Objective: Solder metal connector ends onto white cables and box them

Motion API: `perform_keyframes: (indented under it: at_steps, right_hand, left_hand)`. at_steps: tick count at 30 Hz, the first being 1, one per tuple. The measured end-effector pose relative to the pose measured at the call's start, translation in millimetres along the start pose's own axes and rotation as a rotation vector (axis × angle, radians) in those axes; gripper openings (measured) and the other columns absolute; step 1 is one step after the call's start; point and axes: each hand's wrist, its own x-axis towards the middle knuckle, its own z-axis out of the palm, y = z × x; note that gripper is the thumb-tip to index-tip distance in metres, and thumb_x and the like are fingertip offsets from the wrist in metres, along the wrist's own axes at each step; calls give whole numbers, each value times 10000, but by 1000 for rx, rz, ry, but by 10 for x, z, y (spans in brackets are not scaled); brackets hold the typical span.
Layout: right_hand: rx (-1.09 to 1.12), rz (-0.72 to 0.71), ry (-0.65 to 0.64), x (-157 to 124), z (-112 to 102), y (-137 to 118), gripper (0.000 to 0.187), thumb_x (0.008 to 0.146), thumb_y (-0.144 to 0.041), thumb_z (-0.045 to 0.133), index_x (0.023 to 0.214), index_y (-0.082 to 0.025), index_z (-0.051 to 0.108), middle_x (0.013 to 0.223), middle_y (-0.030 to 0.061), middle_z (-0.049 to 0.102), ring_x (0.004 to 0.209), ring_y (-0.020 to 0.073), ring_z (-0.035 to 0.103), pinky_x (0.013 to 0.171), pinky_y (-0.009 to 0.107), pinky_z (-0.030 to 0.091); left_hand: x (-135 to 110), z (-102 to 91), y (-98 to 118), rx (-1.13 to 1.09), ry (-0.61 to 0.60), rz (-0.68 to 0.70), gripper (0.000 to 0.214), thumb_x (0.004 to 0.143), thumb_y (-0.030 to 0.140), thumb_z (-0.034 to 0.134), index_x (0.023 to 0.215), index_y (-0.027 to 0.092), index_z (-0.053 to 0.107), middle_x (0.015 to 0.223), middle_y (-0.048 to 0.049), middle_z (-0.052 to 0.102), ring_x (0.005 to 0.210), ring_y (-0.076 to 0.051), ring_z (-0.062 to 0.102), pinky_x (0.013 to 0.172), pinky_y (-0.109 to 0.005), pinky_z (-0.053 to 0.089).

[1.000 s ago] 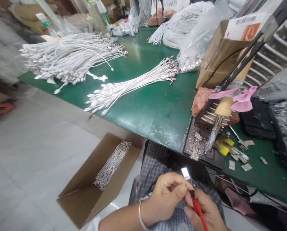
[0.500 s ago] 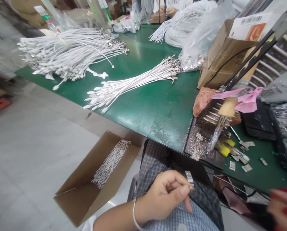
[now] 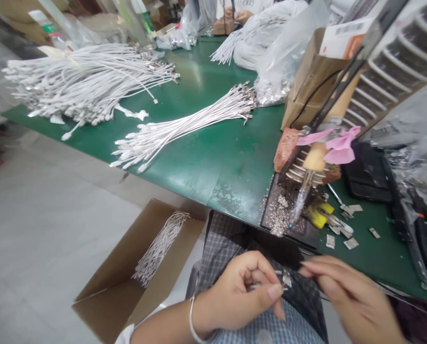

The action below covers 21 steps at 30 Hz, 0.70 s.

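My left hand (image 3: 242, 291) is curled, thumb and forefinger pinched together with one metal connector (image 3: 287, 278) just beyond their tips, low over my lap. My right hand (image 3: 353, 291) is to the right of it, well clear of the connector, its thumb and fingertips drawn close together; it is blurred, and I cannot tell whether anything sits between them. I wear one white bracelet (image 3: 192, 320) on my left wrist.

On the green table (image 3: 231, 162) in front of me lie two uncovered bundles of white cables, a large bundle (image 3: 91, 81) at the left and a smaller bundle (image 3: 185, 126) in the middle (far too many strands to count). A third lot is in a clear bag (image 3: 271, 33) farther back. One open cardboard box (image 3: 116, 258) is below the table edge, with one batch of cables (image 3: 161, 248) inside.

To the right, one wooden-handled tool (image 3: 315, 156) points down toward a dark tray (image 3: 306, 239) strewn with bits, near one yellow pad (image 3: 319, 215) and one pink ribbon (image 3: 342, 145). Three loose metal pieces (image 3: 330, 241) lie singly beside the tray, with others clustered behind them. Across the table are another person's two hands (image 3: 242, 16).
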Motion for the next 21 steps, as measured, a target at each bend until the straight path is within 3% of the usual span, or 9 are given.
perform_keyframes:
  at_steps: [2, 4, 6, 9, 13, 21]
  right_hand:
    - [302, 89, -83, 39, 333, 4, 229, 1015, -342, 609, 1201, -323, 739, 944, 44, 744, 792, 152, 735, 670, 220, 606]
    - [595, 191, -123, 41, 557, 20, 197, 999, -408, 634, 1105, -284, 745, 849, 30, 682, 699, 129, 685, 602, 207, 567]
    - [735, 257, -126, 18, 643, 30, 191, 979, -427, 661, 985, -249, 731, 798, 16, 630, 655, 111, 631, 577, 198, 528]
    - [698, 237, -79, 4, 619, 4, 131, 993, -343, 643, 947, -238, 706, 784, 8, 610, 638, 92, 590, 577, 178, 486]
    - [480, 72, 12, 51, 580, -79, 100, 1011, -251, 587, 977, -248, 681, 782, 7, 621, 662, 101, 609, 588, 169, 499]
    - [266, -50, 34, 103, 603, -141, 94, 1001, -201, 560, 984, -233, 646, 747, 6, 618, 634, 116, 608, 545, 185, 505]
  left_hand:
    - [-1, 12, 35, 35, -4, -4, 263, 971, 353, 704, 908, 154, 545, 660, -22, 694, 590, -65, 621, 597, -131, 458]
    - [-4, 9, 74, 85, 15, -7, 252, 963, 331, 715, 884, 147, 561, 699, -40, 711, 600, -58, 594, 594, -130, 429]
    - [-1, -1, 106, 141, 53, 4, 237, 948, 315, 728, 870, 138, 592, 736, -56, 721, 601, -57, 571, 587, -137, 417]
    - [33, -10, 136, 206, 87, 77, 177, 923, 256, 741, 859, 125, 641, 844, -89, 738, 681, -78, 610, 633, -163, 458]
    - [99, -3, 154, 234, 76, 162, 117, 914, 156, 710, 825, 125, 641, 933, -100, 747, 802, -100, 666, 722, -182, 506]
    - [98, -10, 146, 342, 107, 187, 111, 886, 116, 674, 805, 136, 600, 912, -116, 765, 721, -93, 640, 623, -162, 459]
